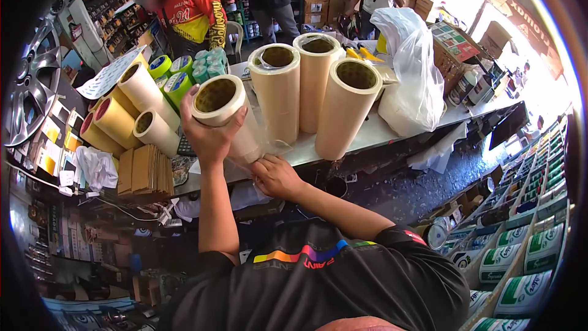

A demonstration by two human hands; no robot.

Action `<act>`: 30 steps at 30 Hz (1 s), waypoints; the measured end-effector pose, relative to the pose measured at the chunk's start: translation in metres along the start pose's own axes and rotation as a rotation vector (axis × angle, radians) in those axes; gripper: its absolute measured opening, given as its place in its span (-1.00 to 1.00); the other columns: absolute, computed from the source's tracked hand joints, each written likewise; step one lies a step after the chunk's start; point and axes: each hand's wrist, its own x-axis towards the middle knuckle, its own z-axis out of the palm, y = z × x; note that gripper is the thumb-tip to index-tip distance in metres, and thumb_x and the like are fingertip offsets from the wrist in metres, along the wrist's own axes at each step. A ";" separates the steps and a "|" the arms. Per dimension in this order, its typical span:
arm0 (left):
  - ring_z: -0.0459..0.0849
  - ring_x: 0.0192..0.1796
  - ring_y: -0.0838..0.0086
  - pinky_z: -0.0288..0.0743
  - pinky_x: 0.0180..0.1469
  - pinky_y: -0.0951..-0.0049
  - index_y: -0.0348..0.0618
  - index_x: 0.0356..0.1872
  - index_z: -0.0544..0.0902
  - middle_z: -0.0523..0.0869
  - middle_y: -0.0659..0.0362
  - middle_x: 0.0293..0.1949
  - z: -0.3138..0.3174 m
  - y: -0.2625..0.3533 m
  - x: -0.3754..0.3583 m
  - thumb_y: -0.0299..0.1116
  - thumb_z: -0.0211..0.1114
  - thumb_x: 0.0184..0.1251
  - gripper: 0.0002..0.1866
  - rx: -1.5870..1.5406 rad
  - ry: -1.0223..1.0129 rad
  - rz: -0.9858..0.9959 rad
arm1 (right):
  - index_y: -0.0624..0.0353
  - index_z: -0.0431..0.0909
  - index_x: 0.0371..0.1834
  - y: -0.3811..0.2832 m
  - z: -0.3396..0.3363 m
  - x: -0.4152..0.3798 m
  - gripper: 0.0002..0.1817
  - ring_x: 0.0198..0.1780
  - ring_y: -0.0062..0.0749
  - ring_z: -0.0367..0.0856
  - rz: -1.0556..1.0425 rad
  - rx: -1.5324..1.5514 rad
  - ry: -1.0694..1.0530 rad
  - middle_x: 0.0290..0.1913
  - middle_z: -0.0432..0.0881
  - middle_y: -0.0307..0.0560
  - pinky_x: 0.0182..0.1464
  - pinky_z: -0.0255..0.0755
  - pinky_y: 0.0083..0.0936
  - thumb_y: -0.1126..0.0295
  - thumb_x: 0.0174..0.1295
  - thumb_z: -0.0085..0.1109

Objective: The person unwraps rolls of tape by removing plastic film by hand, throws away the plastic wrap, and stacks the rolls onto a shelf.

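My left hand (pixel 211 135) is wrapped around the upper part of a large cream roll (pixel 246 144), with the thumb on its near right side. The roll stands tilted on the counter, its hollow brown core facing up. Low on the same roll, my right hand (pixel 269 175) has its fingers closed at the bottom edge, where clear plastic wrap (pixel 278 146) bunches. What exactly those fingers pinch is hidden. Beside it stand three similar rolls: one just right (pixel 275 95), one behind (pixel 316 83), and one farther right (pixel 348 110).
On the left are smaller rolls (pixel 150 95), green tape rolls (pixel 179 89) and a stack of flat cardboard (pixel 146 171). A white plastic bag (pixel 411 73) stands on the counter (pixel 392 132) at right. Several people are beyond it, one in a red shirt (pixel 193 9). Paint cans (pixel 502 263) line the right shelves.
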 end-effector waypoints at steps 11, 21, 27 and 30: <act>0.71 0.12 0.32 0.60 0.22 0.30 -0.27 0.30 0.34 0.67 -0.02 0.09 0.015 -0.001 0.004 -0.27 0.78 -0.14 -0.03 0.032 -0.065 0.028 | 0.14 0.52 -0.19 0.015 0.015 -0.016 -0.71 -0.14 -0.02 0.64 0.063 0.026 0.048 -0.31 0.64 0.01 -0.03 0.52 -0.13 0.49 -0.05 0.23; 0.69 0.14 0.24 0.61 0.23 0.22 -0.29 0.38 0.32 0.64 -0.03 0.14 0.003 -0.026 -0.038 -0.25 0.79 -0.21 0.08 0.228 -0.068 0.020 | 0.21 0.59 0.02 -0.044 -0.022 0.019 -0.55 0.06 0.07 0.61 -0.033 0.077 -0.051 0.00 0.64 0.13 0.10 0.54 -0.12 0.56 -0.06 0.21; 0.68 0.18 0.25 0.65 0.18 0.28 -0.32 0.38 0.33 0.63 -0.02 0.19 -0.033 -0.050 -0.014 -0.34 0.76 -0.20 0.04 -0.239 -0.327 -0.276 | 0.17 0.71 -0.01 -0.032 -0.054 0.001 -0.53 0.13 0.06 0.63 0.134 0.482 -0.065 0.10 0.65 0.08 0.19 0.57 -0.20 0.64 -0.11 0.29; 0.62 0.25 0.23 0.59 0.25 0.25 -0.33 0.43 0.25 0.56 -0.03 0.26 -0.033 -0.053 -0.017 -0.29 0.78 -0.23 0.15 -0.141 -0.274 -0.194 | 0.14 0.69 0.04 -0.004 -0.056 -0.004 -0.58 0.11 0.05 0.65 0.563 0.487 -0.008 0.11 0.64 0.10 0.09 0.62 -0.23 0.58 0.04 0.35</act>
